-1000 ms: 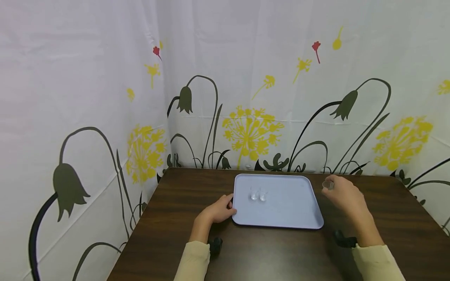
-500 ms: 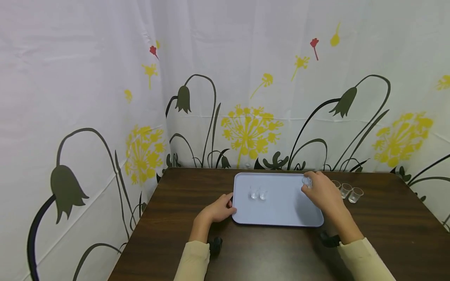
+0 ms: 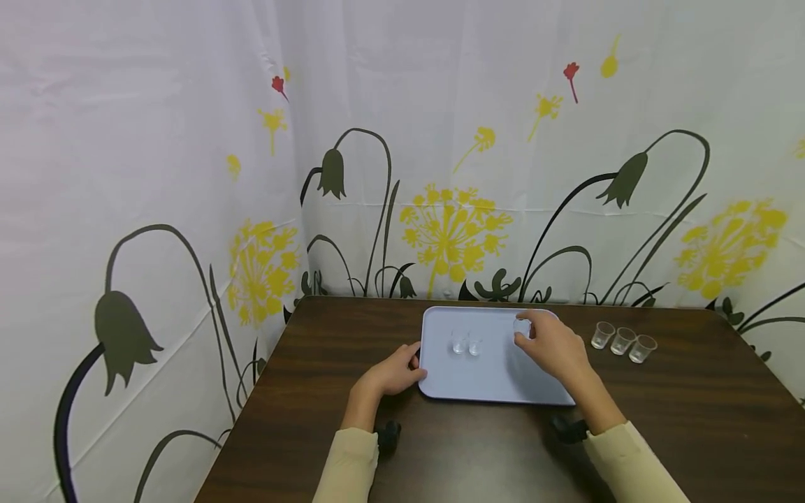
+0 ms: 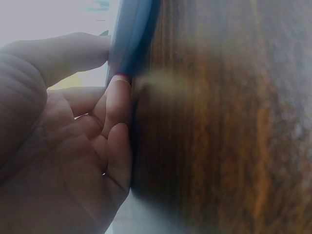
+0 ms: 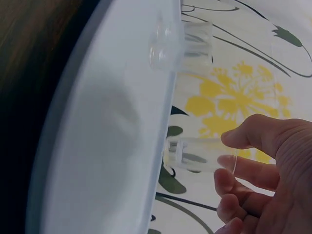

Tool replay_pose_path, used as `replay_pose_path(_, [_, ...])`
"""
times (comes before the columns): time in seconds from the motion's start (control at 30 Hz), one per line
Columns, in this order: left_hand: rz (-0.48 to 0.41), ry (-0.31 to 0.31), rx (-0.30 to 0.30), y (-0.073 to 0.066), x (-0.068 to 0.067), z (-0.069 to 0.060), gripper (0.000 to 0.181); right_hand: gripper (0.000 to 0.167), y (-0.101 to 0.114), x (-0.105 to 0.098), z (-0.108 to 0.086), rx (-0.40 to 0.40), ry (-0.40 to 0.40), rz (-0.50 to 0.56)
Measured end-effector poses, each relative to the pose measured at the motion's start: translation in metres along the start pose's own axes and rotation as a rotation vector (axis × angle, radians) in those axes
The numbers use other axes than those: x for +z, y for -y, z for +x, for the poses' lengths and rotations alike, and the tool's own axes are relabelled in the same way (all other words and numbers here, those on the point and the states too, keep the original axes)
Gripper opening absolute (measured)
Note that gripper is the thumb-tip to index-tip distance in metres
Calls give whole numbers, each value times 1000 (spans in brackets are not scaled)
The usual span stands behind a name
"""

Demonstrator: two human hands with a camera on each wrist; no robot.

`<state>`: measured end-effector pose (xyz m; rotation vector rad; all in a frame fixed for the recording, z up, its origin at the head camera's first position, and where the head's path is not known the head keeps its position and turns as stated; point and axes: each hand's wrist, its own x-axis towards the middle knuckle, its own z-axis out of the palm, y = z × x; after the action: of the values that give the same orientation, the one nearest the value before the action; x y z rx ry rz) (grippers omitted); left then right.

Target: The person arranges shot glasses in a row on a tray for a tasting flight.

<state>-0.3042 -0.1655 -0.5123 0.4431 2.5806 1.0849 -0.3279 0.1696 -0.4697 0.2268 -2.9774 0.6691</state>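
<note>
Head view: left hand (image 3: 393,372) gripping tray (image 3: 490,381), seemingly steadying it; right hand (image 3: 556,346) pinching cup (image 3: 521,326) by rim; paired cups (image 3: 474,347) between.

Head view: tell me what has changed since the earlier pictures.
The right hand, pinching a clear cup, moved left from beside the tray to over it, uncovering three cups on the table. The left hand stayed on the tray's left edge; the two cups on the tray stayed put.

The right hand (image 5: 286,178) pinches a cup (image 5: 197,153) above the tray (image 5: 97,156).
</note>
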Motion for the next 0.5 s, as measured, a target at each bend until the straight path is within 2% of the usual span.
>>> replay_pose_path(0.03, [6, -4, 31, 6, 1, 3, 42, 44, 1, 1, 1, 2, 8, -3])
replay_pose_path(0.13, [1, -2, 44, 6, 1, 3, 42, 44, 3, 4, 4, 8, 29, -14])
replay_pose_path(0.23, [6, -2, 33, 5, 1, 4, 44, 44, 6, 8, 5, 5, 42, -22])
replay_pose_path(0.27, [0, 1, 0, -1, 0, 1, 44, 44, 7, 9, 5, 1, 46, -23])
replay_pose_path(0.3, [4, 0, -9, -1, 0, 2, 45, 43, 8, 11, 5, -2, 50, -23])
replay_pose_path(0.5, [14, -8, -26, 0, 1, 1, 50, 42, 13, 20, 4, -21, 80, -11])
